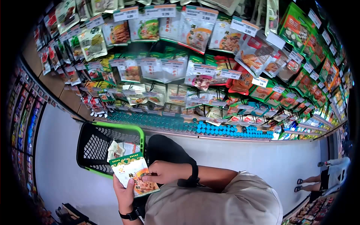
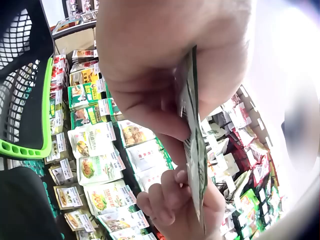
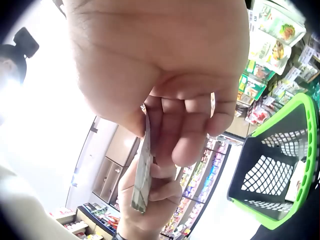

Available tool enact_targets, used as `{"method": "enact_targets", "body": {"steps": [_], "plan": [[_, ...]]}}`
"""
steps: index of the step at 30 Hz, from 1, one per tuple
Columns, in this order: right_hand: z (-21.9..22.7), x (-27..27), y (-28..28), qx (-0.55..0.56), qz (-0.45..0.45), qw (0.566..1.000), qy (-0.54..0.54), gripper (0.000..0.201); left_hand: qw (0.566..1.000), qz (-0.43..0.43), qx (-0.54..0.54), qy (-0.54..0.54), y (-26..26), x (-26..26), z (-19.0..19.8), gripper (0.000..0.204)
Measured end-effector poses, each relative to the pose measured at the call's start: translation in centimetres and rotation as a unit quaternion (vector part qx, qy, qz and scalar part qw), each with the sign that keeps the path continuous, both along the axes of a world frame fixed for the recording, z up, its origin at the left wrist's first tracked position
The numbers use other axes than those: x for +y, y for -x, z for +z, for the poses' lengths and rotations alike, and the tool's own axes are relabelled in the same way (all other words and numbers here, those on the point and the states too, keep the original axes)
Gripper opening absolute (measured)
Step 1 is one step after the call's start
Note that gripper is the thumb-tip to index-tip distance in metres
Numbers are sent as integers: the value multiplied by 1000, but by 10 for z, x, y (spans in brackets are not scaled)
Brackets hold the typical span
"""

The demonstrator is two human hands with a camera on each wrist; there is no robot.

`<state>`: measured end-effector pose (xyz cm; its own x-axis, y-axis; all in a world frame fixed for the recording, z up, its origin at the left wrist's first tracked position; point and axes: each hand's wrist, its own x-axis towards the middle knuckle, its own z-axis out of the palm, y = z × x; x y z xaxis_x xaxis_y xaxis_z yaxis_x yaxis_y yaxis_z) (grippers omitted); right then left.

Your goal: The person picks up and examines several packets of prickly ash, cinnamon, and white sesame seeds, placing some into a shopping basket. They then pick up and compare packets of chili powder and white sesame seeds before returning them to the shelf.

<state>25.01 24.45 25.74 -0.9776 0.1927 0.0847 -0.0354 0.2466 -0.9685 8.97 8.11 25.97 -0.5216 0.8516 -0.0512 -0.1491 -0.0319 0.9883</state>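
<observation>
A seasoning packet (image 1: 127,168), white with a green top band and a food picture, is held in front of the body, beside the shopping basket. My left hand (image 1: 123,193) grips its left edge, thumb on the printed face. From the other side my right hand (image 1: 165,171) pinches the right edge. Edge-on, the thin packet (image 2: 199,175) stands between the left thumb and fingers in the left wrist view. The right wrist view shows the right hand (image 3: 165,70) with its thumb against the packet (image 3: 142,180) and fingers behind it.
A black basket with a green rim (image 1: 140,131) stands on the floor at left, with a few packets (image 1: 116,149) inside. Hanging packets (image 1: 197,32) with price tags fill the shelf ahead. Blue-lidded containers (image 1: 217,129) line its bottom. Another person (image 1: 332,174) is at far right.
</observation>
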Motion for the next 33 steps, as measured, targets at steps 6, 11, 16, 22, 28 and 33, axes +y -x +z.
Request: {"method": "enact_targets", "body": {"steps": [6,11,16,22,28,33], "plan": [[-12,6,-19,-22,3,999,-41,46,998,-42,8,51,-9,11,11,49],[-10,7,-30,-44,22,998,-26,41,981,-97,86,146,-3,1,-3,23],[-23,3,-41,-38,3,999,5,37,992,-75,3,98,-15,4,-10,24],[-11,-2,-36,-33,-43,997,62,35,991,-48,-17,120,-17,5,-23,26],[-12,-23,-26,12,-123,989,78,35,992,-83,-30,85,-23,-6,-26,29],[0,-37,-21,-54,-68,996,18,30,992,-84,-36,85,-20,-31,-36,29]]}}
